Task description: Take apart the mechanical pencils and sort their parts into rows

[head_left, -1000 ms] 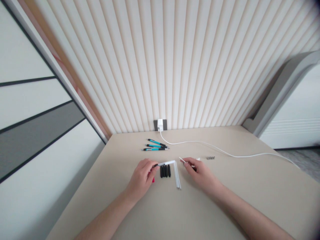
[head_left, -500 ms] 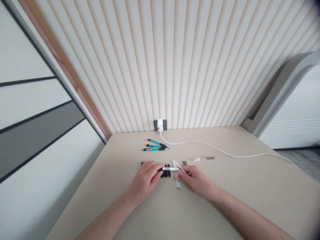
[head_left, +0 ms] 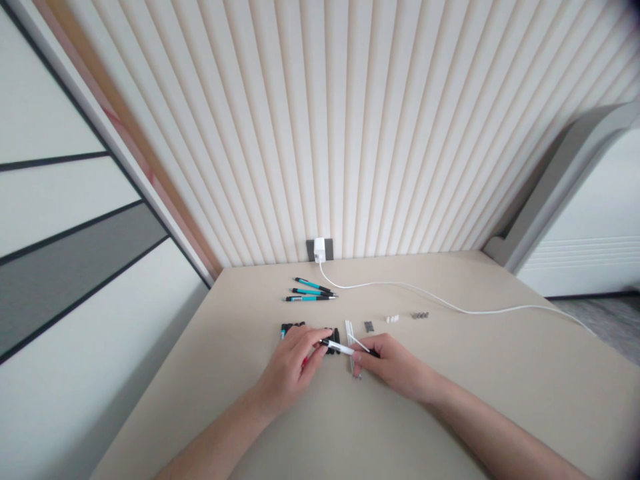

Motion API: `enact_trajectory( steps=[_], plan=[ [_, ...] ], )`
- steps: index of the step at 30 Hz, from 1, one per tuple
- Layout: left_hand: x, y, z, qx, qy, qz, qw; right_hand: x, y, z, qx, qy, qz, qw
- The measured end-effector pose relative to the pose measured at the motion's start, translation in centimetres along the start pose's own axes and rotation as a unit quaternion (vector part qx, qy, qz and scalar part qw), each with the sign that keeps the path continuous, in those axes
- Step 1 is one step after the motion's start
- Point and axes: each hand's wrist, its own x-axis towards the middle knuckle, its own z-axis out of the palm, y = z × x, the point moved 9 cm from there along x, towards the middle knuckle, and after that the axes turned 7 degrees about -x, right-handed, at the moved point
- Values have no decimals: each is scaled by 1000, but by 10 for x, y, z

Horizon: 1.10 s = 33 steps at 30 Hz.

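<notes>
Already 3 pens whole, 1 more between the hands

Evidently the work stood partway. 3 teal pens [head_left: 313,291] lay side by side toward the far edge of the bench [head_left: 450,407], each looking complete, so that much I judged done. A 4th was in hand, and enough loose parts lay about for several more.

The left hand [head_left: 290,363] was pinched shut on a white barrel [head_left: 336,346], held low over the middle of the bench and pointing right. The right hand [head_left: 395,365] had its fingers closed on a thin white refill [head_left: 361,345], whose free end slanted toward the barrel. Whether it had entered the barrel, I could not tell. The 2 hands sat close together, kept apart only by the parts they held.

Just beyond the barrel lay a short row of black grips [head_left: 331,333], with a dark cluster of parts [head_left: 291,327] nearer the left edge. Spare white tubes [head_left: 351,330] ran lengthwise between the hands. Toward the right edge sat a small grey piece [head_left: 369,326], some small white pieces [head_left: 393,319] and a row of small dark pieces [head_left: 421,315], all too small to identify. A bit of red [head_left: 304,362] showed under the left hand's fingers.

No tray, box or cup showed, and every part lay loose on the bench itself. A white charger [head_left: 320,250] sat in the wall at the far edge, its cable [head_left: 450,307] trailing toward the right edge.
</notes>
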Motion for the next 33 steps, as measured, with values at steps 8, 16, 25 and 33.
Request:
enact_trajectory(
  steps=[8, 16, 25, 33],
  plan=[
    [-1, -5, 1, -34, 12, -12, 999, 0, -2, 2, -4, -6, 7, 1000],
    [-2, -10, -1, -32, 29, -36, 998, -1, -2, 0, -17, 7, 2, 1000],
    [-5, -31, -12, -77, 89, -166, 979, 0, -7, -5, -14, 26, -10, 999],
    [-1, -55, -69, 22, 163, -211, 963, -2, -9, -10, -30, 45, 5, 999]
  ],
)
